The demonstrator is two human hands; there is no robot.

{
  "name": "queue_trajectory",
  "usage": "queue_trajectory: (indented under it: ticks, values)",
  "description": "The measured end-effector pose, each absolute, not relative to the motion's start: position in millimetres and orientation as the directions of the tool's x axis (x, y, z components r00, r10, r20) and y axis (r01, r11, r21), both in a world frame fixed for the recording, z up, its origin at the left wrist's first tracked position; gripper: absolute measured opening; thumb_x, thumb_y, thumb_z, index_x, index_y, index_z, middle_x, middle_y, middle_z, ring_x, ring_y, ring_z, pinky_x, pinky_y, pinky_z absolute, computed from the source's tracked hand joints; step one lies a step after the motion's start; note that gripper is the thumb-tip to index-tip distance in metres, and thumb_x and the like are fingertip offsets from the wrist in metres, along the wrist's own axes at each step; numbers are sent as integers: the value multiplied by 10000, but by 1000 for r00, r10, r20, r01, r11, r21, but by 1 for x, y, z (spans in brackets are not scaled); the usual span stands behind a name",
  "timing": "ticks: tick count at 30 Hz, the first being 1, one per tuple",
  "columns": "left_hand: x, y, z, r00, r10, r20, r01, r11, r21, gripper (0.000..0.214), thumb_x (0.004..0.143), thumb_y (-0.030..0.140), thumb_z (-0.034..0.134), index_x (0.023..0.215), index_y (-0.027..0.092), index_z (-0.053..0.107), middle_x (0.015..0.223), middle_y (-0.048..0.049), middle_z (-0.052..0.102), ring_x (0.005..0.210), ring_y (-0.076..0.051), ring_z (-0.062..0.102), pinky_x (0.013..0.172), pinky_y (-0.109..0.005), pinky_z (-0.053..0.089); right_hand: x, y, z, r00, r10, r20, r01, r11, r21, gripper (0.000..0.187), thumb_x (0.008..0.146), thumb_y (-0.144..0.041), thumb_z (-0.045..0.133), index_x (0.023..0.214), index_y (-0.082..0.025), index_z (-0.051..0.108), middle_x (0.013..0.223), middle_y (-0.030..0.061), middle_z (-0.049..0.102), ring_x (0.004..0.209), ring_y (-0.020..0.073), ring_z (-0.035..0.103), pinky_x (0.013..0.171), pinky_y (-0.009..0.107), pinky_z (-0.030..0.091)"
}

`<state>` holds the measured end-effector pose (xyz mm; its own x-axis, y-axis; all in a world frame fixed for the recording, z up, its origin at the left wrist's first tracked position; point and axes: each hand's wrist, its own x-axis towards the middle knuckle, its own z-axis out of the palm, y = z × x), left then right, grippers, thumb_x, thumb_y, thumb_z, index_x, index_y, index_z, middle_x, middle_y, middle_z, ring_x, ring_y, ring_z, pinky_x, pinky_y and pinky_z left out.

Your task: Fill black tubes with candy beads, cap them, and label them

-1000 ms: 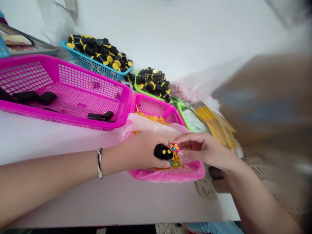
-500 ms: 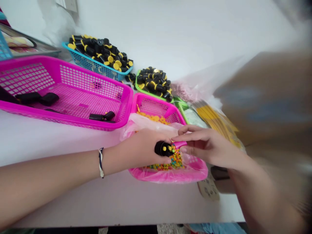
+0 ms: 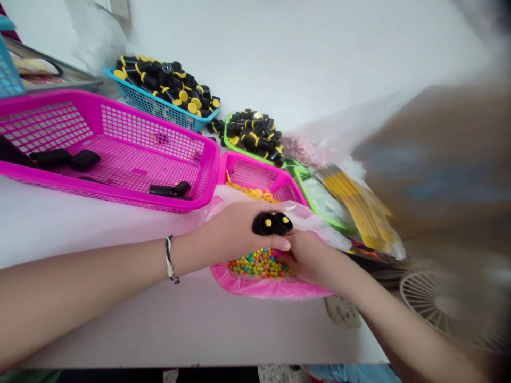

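Observation:
My left hand is closed round a black twin-tube toy, shaped like small binoculars, with its two open ends toward me. A yellow piece shows inside each tube. Just below are small multicoloured balls in a pink basket lined with clear plastic. My right hand reaches down into these balls, its fingers bent and partly hidden behind my left thumb. A bit of a small pink scoop shows at its fingers.
A large magenta basket at left holds a few black twin-tube pieces. Behind, a blue basket and a green basket are heaped with black-and-yellow pieces. Yellow rings lie in another pink basket. Yellow packaging and a fan are at right.
My right hand has moved down and left from the tube openings into the balls with the pink scoop. My left hand has raised the twin-tube toy slightly, turning its openings toward me.

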<state>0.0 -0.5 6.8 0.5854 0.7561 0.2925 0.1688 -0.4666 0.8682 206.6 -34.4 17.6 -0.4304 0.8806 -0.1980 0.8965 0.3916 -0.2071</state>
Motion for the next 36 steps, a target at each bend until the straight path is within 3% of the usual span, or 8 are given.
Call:
queue_trajectory:
  ticks: [3,8,12,17,22,27,32,36]
  values:
    - [-3,0,14,592,766,251,163,-418,894,410,743,335,793,1131,249,693,1109,20,742,1057,-210,660,914,-312,471,193,-34,11,-475,863,-173,868,428,-252,243,758,-67,564,900,-202,708,1116,113,682,1014,270,637,848,359,495]
    - [-7,0,16,560,780,281,153,-430,890,271,728,361,802,945,220,722,912,33,749,895,-206,678,733,-279,464,184,-30,6,-455,875,-166,860,383,-337,274,682,-32,535,884,-169,660,849,71,683,781,221,628,657,298,484]
    - [-7,0,11,554,776,300,103,-421,901,291,749,419,781,954,225,712,868,42,727,832,-181,662,693,-267,449,183,-30,5,-463,869,-174,825,351,-443,272,656,-12,513,823,-189,635,788,22,659,777,195,615,650,266,463]
    - [-7,1,11,576,771,270,96,-392,915,268,763,432,763,896,210,694,823,38,704,795,-174,645,662,-266,436,182,-31,7,-455,869,-192,780,285,-558,287,669,-7,512,861,-190,620,811,-9,628,694,143,567,610,242,436]
    - [-7,1,12,576,771,271,90,-390,917,258,764,404,764,939,226,702,872,35,713,815,-177,638,694,-273,443,185,-29,9,-432,873,-227,736,196,-648,63,758,-157,643,811,-184,621,809,-9,629,743,152,575,691,273,458]
    - [-8,0,16,580,763,286,107,-419,902,260,777,430,752,919,221,695,857,36,704,822,-179,636,692,-267,429,197,-31,15,-411,879,-243,663,105,-741,152,779,-313,693,860,-187,661,850,11,654,799,169,608,724,297,485]
    - [-9,-2,18,567,784,252,189,-421,887,315,778,505,730,875,207,695,824,33,704,823,-194,643,681,-264,417,225,-42,39,-305,930,-204,613,27,-790,175,794,-329,692,900,-192,666,928,48,681,825,176,638,690,294,508]
    - [-5,-1,12,628,713,312,140,-498,856,286,783,491,734,874,222,703,826,51,717,816,-173,647,695,-249,419,235,-48,64,-223,973,-60,598,88,-797,147,785,-291,743,911,-221,714,884,34,703,792,153,637,680,256,513]
